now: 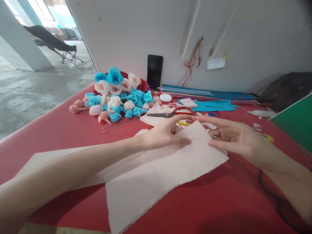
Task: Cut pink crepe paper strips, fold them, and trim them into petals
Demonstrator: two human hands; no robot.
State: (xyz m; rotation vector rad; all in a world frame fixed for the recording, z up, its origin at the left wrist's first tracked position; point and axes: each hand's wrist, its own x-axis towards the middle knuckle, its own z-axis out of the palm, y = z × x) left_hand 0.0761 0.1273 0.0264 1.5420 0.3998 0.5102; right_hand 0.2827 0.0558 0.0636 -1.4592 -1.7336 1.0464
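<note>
White paper (170, 169), lengthwise rightward and away

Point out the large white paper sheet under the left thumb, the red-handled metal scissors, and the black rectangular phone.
Large white paper sheet (165, 174): head view, middle of its upper face.
Red-handled metal scissors (171, 114): head view, near the pivot.
Black rectangular phone (155, 71): head view, middle of its dark screen.

Left fingers (180, 140) and right fingers (225, 145) at pale paper (168, 175) — red table (226, 204), clustered flowers (115, 76), scissors (168, 114), dark phone (155, 71)
</note>
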